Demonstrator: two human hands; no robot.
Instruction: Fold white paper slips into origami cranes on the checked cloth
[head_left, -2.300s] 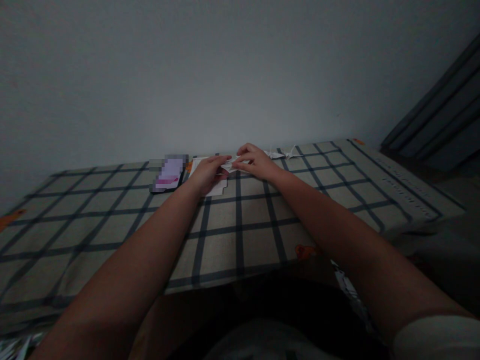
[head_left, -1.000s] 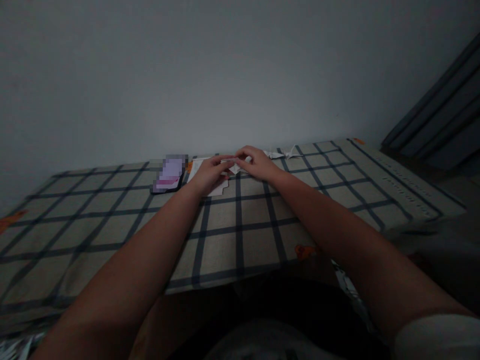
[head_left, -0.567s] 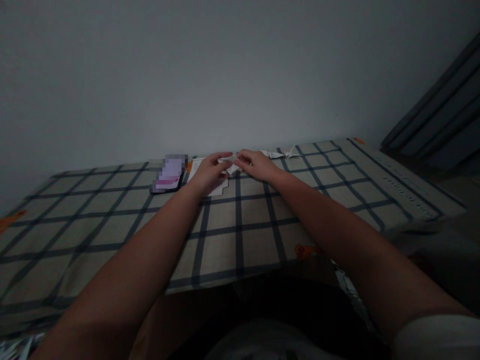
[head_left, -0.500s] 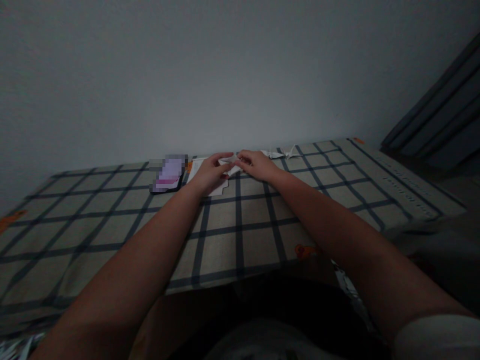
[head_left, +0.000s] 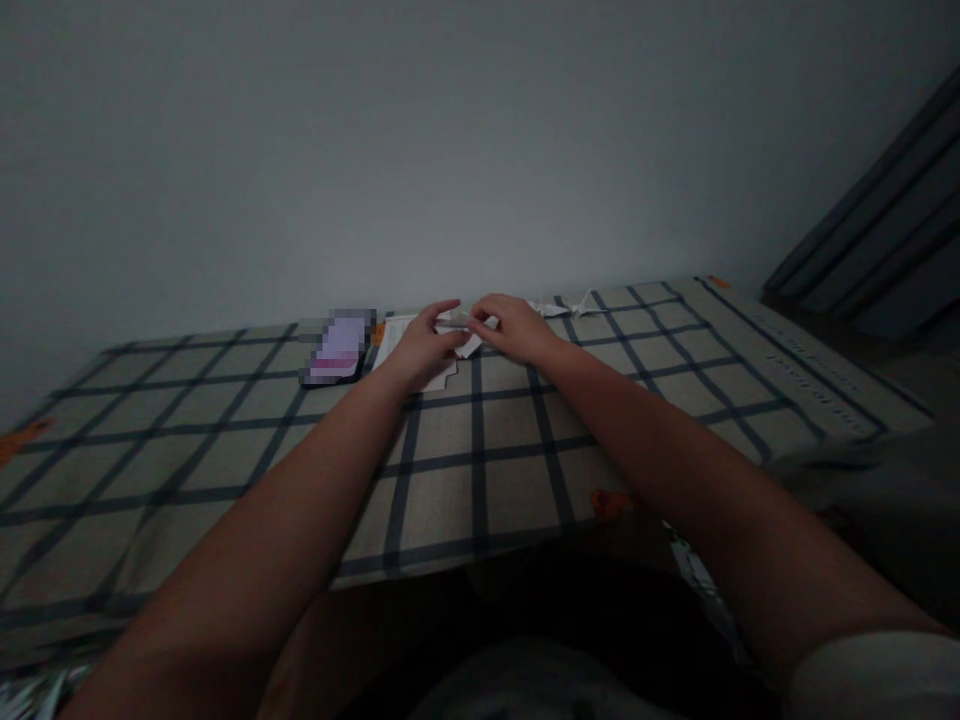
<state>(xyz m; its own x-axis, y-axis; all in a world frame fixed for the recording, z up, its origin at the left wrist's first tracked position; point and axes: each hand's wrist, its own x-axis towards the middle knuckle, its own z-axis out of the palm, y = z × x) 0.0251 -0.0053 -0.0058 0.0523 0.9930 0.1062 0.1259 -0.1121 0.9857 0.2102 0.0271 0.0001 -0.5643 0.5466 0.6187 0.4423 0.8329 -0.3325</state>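
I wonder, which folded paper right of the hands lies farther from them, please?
The rightmost folded paper, its thin point jutting up; the other folded paper lies nearer the right hand.

Cloth (head_left: 442, 497): beige-grey, dark blue grid check; orange motifs (head_left: 611, 503) at edges, dark lettering (head_left: 817, 380) toward right. Folded paper (head_left: 469, 346): white. Sheets (head_left: 437, 381) and paper figures (head_left: 580, 308): white. Phone (head_left: 341, 343): dark edge, pale violet screen, magenta band. Wall (head_left: 480, 150): plain grey. Curtain (head_left: 885, 225): dark blue-grey, darker stripes. Sleeve (head_left: 877, 675): pale grey.
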